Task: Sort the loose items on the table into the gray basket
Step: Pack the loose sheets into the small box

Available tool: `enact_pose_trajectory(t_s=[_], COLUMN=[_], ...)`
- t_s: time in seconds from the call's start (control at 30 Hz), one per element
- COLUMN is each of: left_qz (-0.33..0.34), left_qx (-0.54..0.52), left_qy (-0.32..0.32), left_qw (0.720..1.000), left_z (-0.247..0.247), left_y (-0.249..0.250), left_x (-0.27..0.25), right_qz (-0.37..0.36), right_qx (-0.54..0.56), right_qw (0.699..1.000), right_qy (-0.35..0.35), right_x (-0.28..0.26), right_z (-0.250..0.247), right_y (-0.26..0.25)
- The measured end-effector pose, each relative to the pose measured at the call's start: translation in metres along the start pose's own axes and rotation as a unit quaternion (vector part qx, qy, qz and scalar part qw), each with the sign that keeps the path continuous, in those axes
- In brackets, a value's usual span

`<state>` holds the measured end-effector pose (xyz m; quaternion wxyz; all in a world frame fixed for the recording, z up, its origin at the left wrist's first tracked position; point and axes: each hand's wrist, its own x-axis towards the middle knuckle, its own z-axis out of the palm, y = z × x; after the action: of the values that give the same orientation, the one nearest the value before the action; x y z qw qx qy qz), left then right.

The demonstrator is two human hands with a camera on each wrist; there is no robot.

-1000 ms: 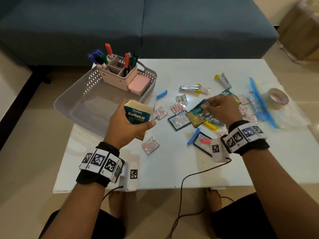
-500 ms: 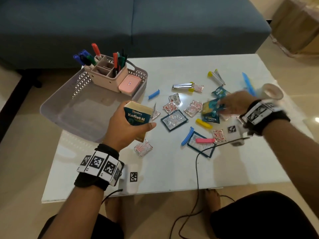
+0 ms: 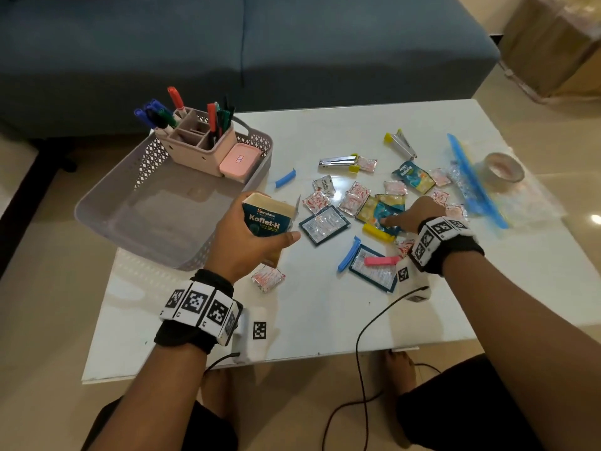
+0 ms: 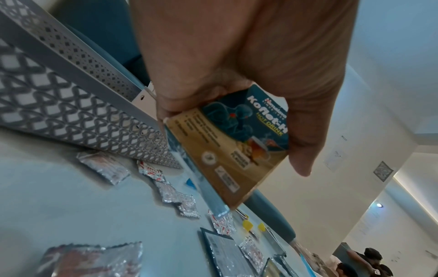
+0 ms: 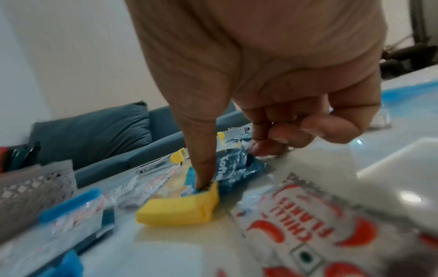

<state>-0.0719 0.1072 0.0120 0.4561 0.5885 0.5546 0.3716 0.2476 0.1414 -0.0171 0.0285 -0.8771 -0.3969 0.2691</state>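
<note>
Teal carton (image 3: 265,219), frame centre, clasped in left hand (image 3: 242,247), fingers and thumb curled round it. Right hand (image 3: 421,213), centre right, pinches blue sachet (image 3: 388,208), which lies flat under the thumb and curled fingertips.

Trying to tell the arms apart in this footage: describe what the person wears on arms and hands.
No sleeves or gloves on the left hand or right hand. The left wristband and right wristband are black, ringed with white tiles bearing black square-pattern markers; a white marked block sits under each, trailing a thin dark cable.
</note>
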Motion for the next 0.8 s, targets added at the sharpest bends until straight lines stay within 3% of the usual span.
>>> enact_pose_trajectory(t_s=[0.13, 0.2, 0.3, 0.4, 0.53, 0.67, 0.8], left_qz=[-0.001, -0.002, -0.003, -0.005, -0.011, -0.020, -0.043], left_qx=[0.001, 0.001, -0.007, -0.033, -0.040, -0.017, 0.025], left_qy=[-0.001, -0.003, -0.031, -0.092, -0.145, -0.192, -0.252], left_qw=[1.000, 1.000, 1.000, 0.995, 0.989, 0.981, 0.966], left_z=[-0.002, -0.002, -0.004, -0.002, 0.004, 0.000, -0.003], left_y=[-0.002, -0.001, 0.003, 0.007, 0.008, 0.006, 0.008], left_x=[0.001, 0.000, -0.002, -0.007, -0.014, -0.017, -0.025], right_qz=[-0.010, -0.031, -0.080, -0.173, -0.261, -0.242, -0.252], right_qx=[0.050, 0.142, 0.348, 0.452, 0.493, 0.545, 0.564], right_qw=[0.998, 0.988, 0.929, 0.869, 0.830, 0.797, 0.778], right_qy=[0.021, 0.056, 0.097, 0.105, 0.026, -0.089, -0.114], right_x=[-0.002, -0.003, -0.011, -0.043, -0.093, -0.102, -0.103], right_z=[-0.002, -0.002, -0.006, -0.007, 0.011, 0.028, 0.032], right_y=[0.003, 0.012, 0.029, 0.031, 0.014, -0.012, -0.037])
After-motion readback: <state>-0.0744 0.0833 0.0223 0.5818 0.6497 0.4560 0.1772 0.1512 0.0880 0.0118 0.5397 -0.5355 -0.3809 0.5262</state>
